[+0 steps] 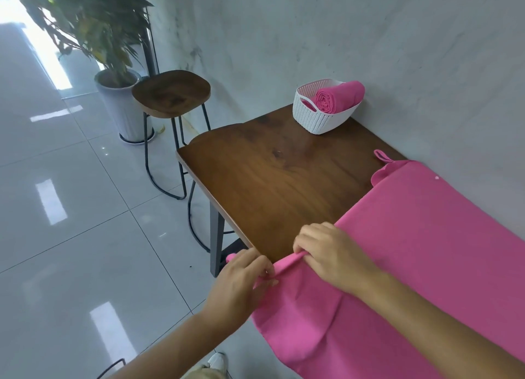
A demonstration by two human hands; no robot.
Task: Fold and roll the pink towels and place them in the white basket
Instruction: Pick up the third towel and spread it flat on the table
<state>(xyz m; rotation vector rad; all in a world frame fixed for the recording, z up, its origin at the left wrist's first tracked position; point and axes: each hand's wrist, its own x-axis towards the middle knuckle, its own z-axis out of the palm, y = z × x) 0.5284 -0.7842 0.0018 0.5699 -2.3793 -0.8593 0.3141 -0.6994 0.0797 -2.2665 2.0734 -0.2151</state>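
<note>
A pink towel point(420, 236) lies spread over the right part of the dark wooden table point(270, 174), and its near edge hangs over the table's front. The towel's left end is turned into a thin roll. My left hand point(244, 276) pinches that roll at the table's near corner. My right hand point(332, 253) grips the same roll a little further right, fingers curled over it. At the table's far corner against the wall stands the white basket point(318, 117), holding one rolled pink towel point(338, 96).
A wooden stool point(172, 91) on black metal legs stands left of the table. Behind it is a potted plant point(113, 74) in a white pot. A grey wall runs along the table's far side. Glossy floor tiles point(71, 222) lie to the left.
</note>
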